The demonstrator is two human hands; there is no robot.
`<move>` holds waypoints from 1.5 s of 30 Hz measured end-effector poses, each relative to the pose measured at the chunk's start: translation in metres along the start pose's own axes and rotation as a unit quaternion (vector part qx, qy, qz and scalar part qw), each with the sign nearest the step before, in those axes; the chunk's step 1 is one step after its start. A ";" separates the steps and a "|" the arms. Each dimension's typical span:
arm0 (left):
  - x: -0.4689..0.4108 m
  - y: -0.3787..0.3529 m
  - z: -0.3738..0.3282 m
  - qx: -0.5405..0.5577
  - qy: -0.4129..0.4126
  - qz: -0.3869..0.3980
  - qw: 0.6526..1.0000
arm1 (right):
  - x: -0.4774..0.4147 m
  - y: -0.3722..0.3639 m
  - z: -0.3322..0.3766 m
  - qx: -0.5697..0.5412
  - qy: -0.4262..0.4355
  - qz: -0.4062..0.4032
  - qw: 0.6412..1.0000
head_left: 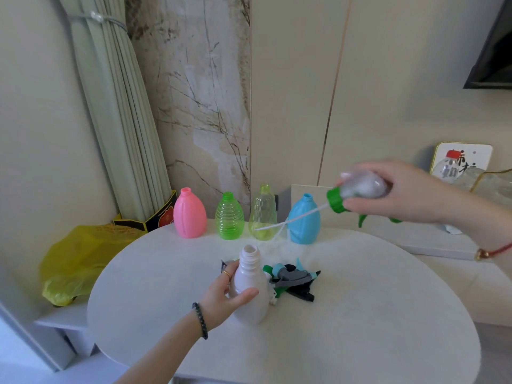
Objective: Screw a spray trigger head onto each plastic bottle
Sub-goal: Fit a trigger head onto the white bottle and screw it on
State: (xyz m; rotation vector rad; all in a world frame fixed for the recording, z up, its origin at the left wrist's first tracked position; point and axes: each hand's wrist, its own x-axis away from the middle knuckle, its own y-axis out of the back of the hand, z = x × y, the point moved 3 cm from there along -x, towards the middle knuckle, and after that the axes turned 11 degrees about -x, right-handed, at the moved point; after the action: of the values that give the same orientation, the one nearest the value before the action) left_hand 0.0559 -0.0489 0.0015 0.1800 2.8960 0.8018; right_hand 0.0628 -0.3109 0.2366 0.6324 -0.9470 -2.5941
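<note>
My left hand (pixel 221 297) grips a white plastic bottle (pixel 250 297) that stands upright on the round white table (pixel 360 314), its threaded neck bare. Up at the right, my right hand (pixel 401 195) holds a spray trigger head (pixel 357 194) with a green collar and green trigger. Its white dip tube (pixel 291 219) trails down to the left, in front of the back bottles. Several more trigger heads (pixel 293 278) lie in a pile just right of the white bottle. Capless pink (pixel 190 214), green (pixel 229 218), yellow-clear (pixel 263 216) and blue (pixel 304 221) bottles line the table's far edge.
A yellow plastic bag (pixel 72 261) lies on a low shelf left of the table. A tied curtain (pixel 119 120) hangs behind it. At the right, a clear bottle with a red cap (pixel 450 164) and a glass dish (pixel 493 184) stand on a ledge.
</note>
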 end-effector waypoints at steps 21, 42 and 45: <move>0.001 -0.003 -0.001 0.015 0.023 0.020 0.999 | -0.068 -0.071 0.068 0.139 0.026 0.226 0.964; 0.002 -0.005 -0.003 0.019 0.020 0.011 1.000 | -0.086 -0.165 0.019 0.279 -0.053 0.272 0.919; 0.002 -0.004 -0.003 0.023 0.022 0.013 0.999 | -0.082 -0.166 0.022 0.267 -0.086 0.264 0.923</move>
State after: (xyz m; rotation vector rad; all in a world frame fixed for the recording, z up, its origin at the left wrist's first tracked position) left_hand 0.0528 -0.0537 0.0014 0.2072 2.9617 0.7543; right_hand 0.0997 -0.1427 0.1660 0.2122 -1.6464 -1.9319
